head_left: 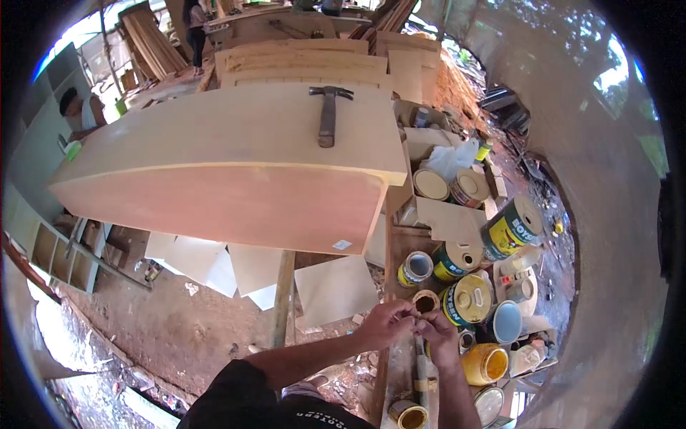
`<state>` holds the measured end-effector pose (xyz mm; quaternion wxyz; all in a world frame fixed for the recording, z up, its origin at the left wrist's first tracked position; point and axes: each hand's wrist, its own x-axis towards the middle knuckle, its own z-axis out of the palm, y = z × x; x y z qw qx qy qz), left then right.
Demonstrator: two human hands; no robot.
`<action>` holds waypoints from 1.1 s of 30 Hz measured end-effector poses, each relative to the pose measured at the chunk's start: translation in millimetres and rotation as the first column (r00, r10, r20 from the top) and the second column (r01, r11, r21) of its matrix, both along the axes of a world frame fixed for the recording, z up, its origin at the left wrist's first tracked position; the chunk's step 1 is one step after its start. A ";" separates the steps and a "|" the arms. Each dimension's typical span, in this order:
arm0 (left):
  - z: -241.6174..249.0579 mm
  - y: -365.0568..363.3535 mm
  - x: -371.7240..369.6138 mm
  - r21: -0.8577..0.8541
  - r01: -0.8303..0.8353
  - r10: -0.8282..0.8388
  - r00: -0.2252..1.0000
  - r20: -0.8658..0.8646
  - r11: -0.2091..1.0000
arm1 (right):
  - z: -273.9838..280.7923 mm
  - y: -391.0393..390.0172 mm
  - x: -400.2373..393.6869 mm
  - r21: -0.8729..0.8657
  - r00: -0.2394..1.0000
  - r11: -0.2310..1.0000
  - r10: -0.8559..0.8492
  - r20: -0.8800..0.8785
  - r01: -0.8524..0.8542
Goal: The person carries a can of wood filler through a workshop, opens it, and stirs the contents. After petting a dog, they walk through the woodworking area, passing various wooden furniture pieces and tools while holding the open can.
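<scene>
A wooden bench (401, 363), apparently of planks, under paint cans (467, 300), an open brown tin (426, 294) and a yellow jar (474, 366).

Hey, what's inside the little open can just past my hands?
Something dark brown shows inside the open can; I can't tell whether it's wet or dry. Its depth isn't visible; your left hand and right hand cover much of the can's near outside.

A small, round, open container (426, 292) with a tan rim and dark brown interior stands upright just beyond the left hand (388, 326) and right hand (440, 337). Beside it stands a larger, yellow-topped cylindrical can (471, 297).
</scene>
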<state>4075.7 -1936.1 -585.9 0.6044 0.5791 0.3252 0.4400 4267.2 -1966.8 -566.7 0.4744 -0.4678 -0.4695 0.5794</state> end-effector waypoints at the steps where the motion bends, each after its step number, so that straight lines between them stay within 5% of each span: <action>1: -0.9 -1.9 -0.8 0.020 -0.019 0.020 0.999 -0.040 1.000 | 1.2 -3.9 -2.7 0.009 1.000 1.000 -0.011 0.000 0.011; 5: 2.5 -7.7 -5.9 -0.022 -0.017 0.015 0.997 -0.073 1.000 | 16.4 -14.3 -16.3 0.243 0.962 0.970 -0.094 0.257 0.029; 11: -4.7 -6.5 -9.9 -0.093 0.156 -0.152 0.987 0.056 0.983 | -6.2 -21.1 0.8 0.442 0.939 0.897 -0.158 0.305 0.007; 14: -1.5 -14.4 -7.6 -0.260 0.200 -0.165 0.975 0.149 0.945 | -7.1 -30.0 -1.3 0.126 0.975 0.981 -0.168 0.142 0.151; 15: 11.5 -17.8 -6.9 -0.360 0.170 -0.144 0.985 0.099 0.917 | -4.6 -31.0 -8.8 0.167 0.953 0.956 -0.267 0.145 0.243; 16: 2.9 -19.5 3.1 -0.293 0.163 -0.083 0.960 0.268 0.942 | 7.0 -32.6 -12.7 0.044 0.966 0.970 -0.244 0.083 0.241; 18: 16.2 -17.6 1.6 -0.297 0.097 -0.058 0.989 0.136 0.950 | 11.2 -32.8 -15.6 0.025 0.973 0.974 -0.224 -0.050 0.225; 23: 36.0 -20.9 3.8 -0.307 0.138 -0.079 0.977 0.200 0.942 | 13.2 -42.1 -27.5 0.034 0.929 0.943 -0.319 -0.185 0.331; 26: 30.2 -25.3 11.2 -0.312 0.026 0.017 0.990 0.137 0.950 | 5.8 -46.2 -26.0 0.409 0.889 0.861 -0.409 0.205 0.302; 29: 24.1 -27.7 16.2 -0.302 -0.015 0.057 0.990 0.130 0.953 | 18.5 -47.3 -25.0 0.661 0.805 0.732 -0.488 0.338 0.167; 33: 26.7 -29.0 16.8 -0.230 -0.064 0.090 0.990 0.104 0.971 | 15.4 -45.3 -25.4 0.793 0.684 0.606 -0.604 0.409 0.062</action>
